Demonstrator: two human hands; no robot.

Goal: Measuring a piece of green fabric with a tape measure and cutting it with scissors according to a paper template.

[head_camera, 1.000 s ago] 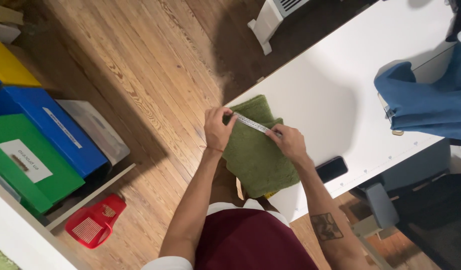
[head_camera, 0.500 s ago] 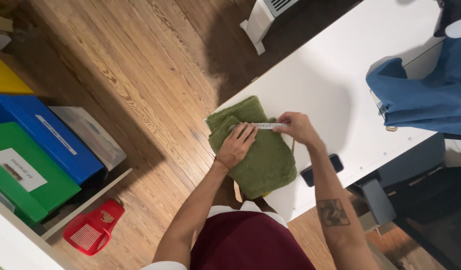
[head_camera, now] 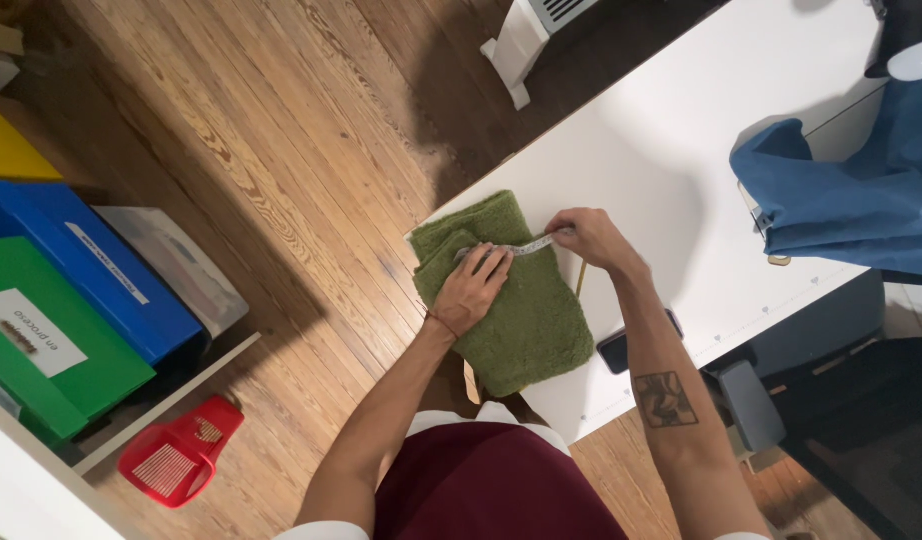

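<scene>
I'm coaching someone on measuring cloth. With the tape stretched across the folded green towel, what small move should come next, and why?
Probably slide the left hand to the towel's left edge: it pins the measuring tape inside that edge, while the right hand holds the other end at the right edge.

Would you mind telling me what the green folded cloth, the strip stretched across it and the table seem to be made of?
The green folded cloth looks like terry cotton: matte, with a thick nubby pile. The strip, pinned by the left hand and pulled by the right hand, seems a thin flexible tape, perhaps vinyl or coated fabric. The table appears smooth white laminate.
</scene>
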